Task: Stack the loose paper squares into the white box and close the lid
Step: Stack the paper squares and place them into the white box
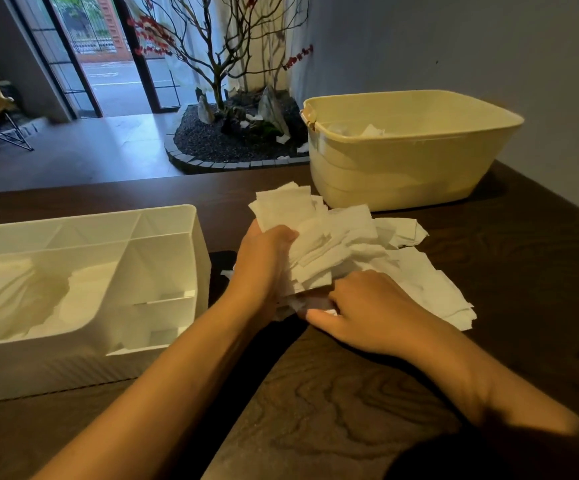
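Paper squares (336,237) bunched in left hand (264,265) grip | right hand (367,310) apparently pinching pile's edge

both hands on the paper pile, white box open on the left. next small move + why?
Probably lift the gathered bundle and carry it left into the white box. The left hand grips a thick bunch of paper squares, the right hand presses in at its near edge, and the box stands open with paper already inside. More squares lie loose on the table for later.
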The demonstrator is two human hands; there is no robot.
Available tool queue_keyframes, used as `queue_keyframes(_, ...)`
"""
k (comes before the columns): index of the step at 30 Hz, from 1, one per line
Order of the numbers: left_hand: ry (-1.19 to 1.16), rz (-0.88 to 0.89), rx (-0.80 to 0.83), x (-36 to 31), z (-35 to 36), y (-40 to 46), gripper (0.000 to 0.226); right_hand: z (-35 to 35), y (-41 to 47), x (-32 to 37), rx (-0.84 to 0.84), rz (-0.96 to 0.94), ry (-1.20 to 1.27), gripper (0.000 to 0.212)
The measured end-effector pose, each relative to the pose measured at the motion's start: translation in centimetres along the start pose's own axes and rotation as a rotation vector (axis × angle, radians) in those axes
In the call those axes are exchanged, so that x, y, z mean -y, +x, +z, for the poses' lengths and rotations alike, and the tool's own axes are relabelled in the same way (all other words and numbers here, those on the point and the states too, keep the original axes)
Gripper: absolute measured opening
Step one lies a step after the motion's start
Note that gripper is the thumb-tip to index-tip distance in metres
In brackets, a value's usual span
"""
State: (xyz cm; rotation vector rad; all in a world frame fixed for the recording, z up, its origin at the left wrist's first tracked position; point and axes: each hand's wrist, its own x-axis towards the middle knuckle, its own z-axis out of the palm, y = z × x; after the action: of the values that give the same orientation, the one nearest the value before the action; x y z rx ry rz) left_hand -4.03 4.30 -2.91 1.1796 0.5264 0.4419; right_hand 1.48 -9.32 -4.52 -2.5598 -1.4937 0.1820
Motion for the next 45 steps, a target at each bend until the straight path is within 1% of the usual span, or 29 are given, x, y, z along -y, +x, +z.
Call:
queue_keyframes(2, 0.151, -0.057, 0.034, -0.3, -0.8, -0.4, 0.044, -0.6, -0.2, -0.4, 0.058, 0.056, 0.087, 0.040)
queue_keyframes(3, 0.237, -0.090, 0.057, -0.6, -1.2, -0.8, 0.049, -0.9, -0.2, -0.8, 0.068, 0.092, 0.174, 0.032)
queue_keyframes(4, 0.323, -0.107, 0.069, -0.8, -1.7, -1.3, 0.054, -1.1, -0.3, -1.0, 0.046, 0.122, 0.273, 0.020)
queue_keyframes(5, 0.408, -0.106, 0.078, -1.1, -2.3, -2.0, 0.056, -1.3, -0.3, -1.2, -0.007, 0.155, 0.356, 0.018)
queue_keyframes(7, 0.568, -0.085, 0.100, -1.6, -3.5, -2.9, 0.053, -1.8, -0.2, -1.4, -0.140, 0.211, 0.483, 0.035)
queue_keyframes(8, 0.640, -0.066, 0.118, -1.9, -4.1, -3.5, 0.051, -2.1, -0.1, -1.4, -0.187, 0.222, 0.573, 0.041)
queue_keyframes(9, 0.716, -0.042, 0.145, -2.2, -4.8, -4.1, 0.049, -2.5, 0.0, -1.1, -0.200, 0.215, 0.681, 0.046)
queue_keyframes(11, 0.885, 0.014, 0.238, -2.9, -5.9, -5.0, 0.046, -3.1, -0.1, -0.5, -0.128, 0.125, 0.861, 0.063)
queue_keyframes(13, 1.083, 0.092, 0.322, -3.4, -6.5, -6.2, 0.042, -3.0, -0.7, 0.8, -0.052, -0.002, 0.855, 0.081)
queue_keyframes(14, 1.181, 0.155, 0.345, -3.5, -6.7, -6.7, 0.040, -2.6, -0.9, 1.6, -0.037, -0.054, 0.811, 0.084)
queue_keyframes(16, 1.330, 0.298, 0.370, -3.4, -6.8, -7.5, 0.040, -1.2, -1.3, 3.0, -0.076, -0.111, 0.731, 0.077)
queue_keyframes(18, 1.390, 0.403, 0.374, -2.9, -7.0, -8.3, 0.043, -0.2, -1.7, 4.0, -0.173, -0.098, 0.729, 0.060)
queue_keyframes(20, 1.371, 0.462, 0.337, -2.1, -7.3, -8.8, 0.045, 0.3, -2.0, 4.3, -0.254, -0.039, 0.780, 0.045)
queue_keyframes(23, 1.209, 0.517, 0.256, -0.7, -7.5, -9.5, 0.053, 0.9, -2.6, 4.7, -0.354, 0.054, 0.933, 0.031)
queue_keyframes(25, 1.101, 0.535, 0.161, 0.2, -7.4, -10.2, 0.057, 1.2, -3.1, 4.9, -0.416, 0.098, 1.058, 0.026)
queue_keyframes(28, 0.937, 0.577, 0.038, 1.4, -6.8, -11.0, 0.050, 1.4, -3.6, 4.9, -0.442, 0.169, 1.227, 0.024)
queue_keyframes(31, 0.712, 0.539, -0.028, 2.1, -6.5, -10.7, 0.041, 1.8, -3.9, 5.0, -0.421, 0.203, 1.193, 0.024)
queue_keyframes(34, 0.610, 0.413, -0.028, 2.7, -6.5, -10.3, 0.043, 2.1, -4.1, 5.2, -0.446, 0.208, 1.153, 0.033)
queue_keyframes(36, 0.454, 0.280, 0.022, 3.0, -6.3, -10.3, 0.047, 2.4, -4.1, 5.3, -0.454, 0.196, 1.183, 0.046)
queue_keyframes(37, 0.414, 0.245, 0.029, 3.0, -6.3, -10.3, 0.050, 2.5, -4.0, 5.3, -0.440, 0.193, 1.199, 0.053)
queue_keyframes(40, 0.420, 0.227, 0.016, 3.1, -6.6, -10.0, 0.055, 2.9, -3.8, 5.3, -0.400, 0.219, 1.236, 0.071)
queue_keyframes(43, 0.418, 0.255, 0.053, 3.5, -6.9, -10.1, 0.065, 3.1, -3.9, 5.0, -0.427, 0.244, 1.258, 0.074)
queue_keyframes(45, 0.511, 0.314, 0.079, 3.5, -6.9, -10.3, 0.071, 3.2, -4.1, 5.2, -0.400, 0.205, 1.230, 0.073)
